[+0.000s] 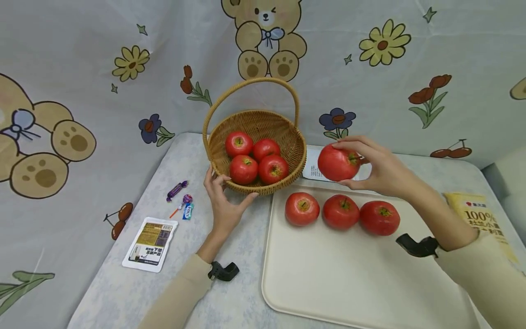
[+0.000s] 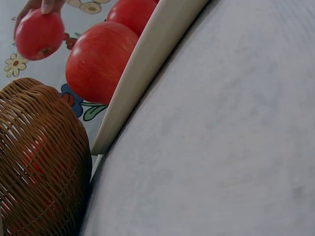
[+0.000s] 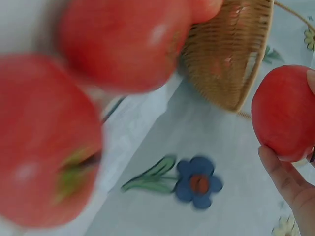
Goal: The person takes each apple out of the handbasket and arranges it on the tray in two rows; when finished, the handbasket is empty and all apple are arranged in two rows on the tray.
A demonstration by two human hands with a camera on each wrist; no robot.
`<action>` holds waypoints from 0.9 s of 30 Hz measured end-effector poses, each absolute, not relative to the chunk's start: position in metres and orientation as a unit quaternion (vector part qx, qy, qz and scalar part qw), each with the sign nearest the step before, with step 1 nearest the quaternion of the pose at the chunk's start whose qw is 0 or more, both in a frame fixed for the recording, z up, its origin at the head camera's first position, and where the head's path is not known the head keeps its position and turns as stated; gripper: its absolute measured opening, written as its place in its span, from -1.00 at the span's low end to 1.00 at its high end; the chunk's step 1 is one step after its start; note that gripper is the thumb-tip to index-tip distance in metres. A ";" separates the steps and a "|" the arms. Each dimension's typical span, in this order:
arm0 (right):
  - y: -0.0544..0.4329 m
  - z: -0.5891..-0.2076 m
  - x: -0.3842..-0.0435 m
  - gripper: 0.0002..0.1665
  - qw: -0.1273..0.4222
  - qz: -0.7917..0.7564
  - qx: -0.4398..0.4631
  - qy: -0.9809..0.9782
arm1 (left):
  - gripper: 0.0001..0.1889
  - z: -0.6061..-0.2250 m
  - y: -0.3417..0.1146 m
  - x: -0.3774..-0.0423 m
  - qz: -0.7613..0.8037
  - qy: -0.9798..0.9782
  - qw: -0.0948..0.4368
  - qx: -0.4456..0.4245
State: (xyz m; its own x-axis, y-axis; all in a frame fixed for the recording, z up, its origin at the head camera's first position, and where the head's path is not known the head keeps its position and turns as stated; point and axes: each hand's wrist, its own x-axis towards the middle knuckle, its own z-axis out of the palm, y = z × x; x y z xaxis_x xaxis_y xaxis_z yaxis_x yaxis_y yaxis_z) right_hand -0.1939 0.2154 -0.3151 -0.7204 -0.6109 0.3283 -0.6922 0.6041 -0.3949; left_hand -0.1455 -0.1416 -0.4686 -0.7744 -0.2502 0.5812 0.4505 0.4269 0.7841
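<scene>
A red apple (image 1: 339, 162) is held in my right hand (image 1: 382, 169), thumb and fingers around it, raised above the back of the tray. The right wrist view shows this apple (image 3: 285, 113) with fingertips (image 3: 269, 156) at its side. My left hand (image 1: 226, 210) grips the front left of a wicker basket (image 1: 283, 124), fingers at the rim and thumb spread below it. Several red apples (image 1: 244, 169) lie inside the basket. Three more apples (image 1: 341, 211) form a row along the far part of the cream tray (image 1: 353, 278).
Left of the basket lie wrapped candies (image 1: 177, 190), a lollipop (image 1: 187, 198) and a white pouch (image 1: 149, 244). A yellow packet (image 1: 472, 210) is right of the tray. Behind the tray is a printed white sheet (image 1: 311, 165). A patterned cloth (image 1: 172, 59) hangs behind the table.
</scene>
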 end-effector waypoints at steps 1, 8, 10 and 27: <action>0.224 -0.317 -0.189 0.04 0.082 0.247 0.355 -0.898 | -0.24 -0.471 -0.142 -0.146 -0.530 -0.778 0.330 -0.065; 0.287 -0.327 -0.155 0.13 0.088 0.225 0.292 -0.925 | -0.26 -0.475 -0.143 -0.141 -0.524 -0.783 0.330 -0.064; 0.305 -0.330 -0.148 0.13 0.087 0.216 0.275 -0.933 | -0.25 -0.474 -0.143 -0.141 -0.522 -0.784 0.330 -0.062; 0.393 -0.384 -0.115 -0.01 -0.001 0.185 0.234 -0.955 | -0.27 -0.470 -0.139 -0.143 -0.533 -0.780 0.322 -0.057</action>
State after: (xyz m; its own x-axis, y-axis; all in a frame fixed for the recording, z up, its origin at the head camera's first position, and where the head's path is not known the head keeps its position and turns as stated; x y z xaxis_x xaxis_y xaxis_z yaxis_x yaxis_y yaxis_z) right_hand -0.1147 0.3925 -0.3840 -0.8907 -0.4468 0.0841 -0.4459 0.8224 -0.3533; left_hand -0.1433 -0.1388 -0.4705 -0.7865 -0.2536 0.5632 0.4323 0.4253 0.7951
